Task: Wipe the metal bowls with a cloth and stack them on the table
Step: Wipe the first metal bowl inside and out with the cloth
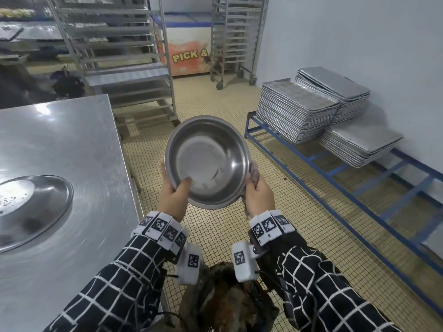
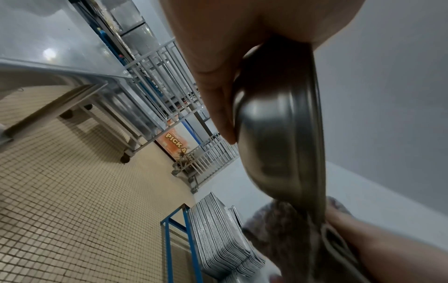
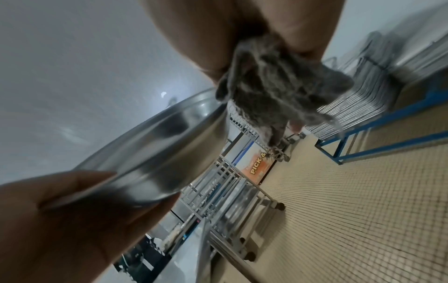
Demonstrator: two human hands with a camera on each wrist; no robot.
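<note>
At the centre of the head view the metal bowl (image 1: 207, 161) is held up over the tiled floor, tilted toward the camera, the left hand (image 1: 173, 196) gripping its lower left rim with the thumb inside, the right hand (image 1: 259, 191) clutching a grey cloth (image 1: 254, 173) against the lower right rim. Thin, rigid and smooth, the bowl looks light but slippery, so the rolled rim seems the surest hold. An upturned bowl (image 1: 31, 207) rests on the worktop (image 1: 72, 130) at lower left.
</note>
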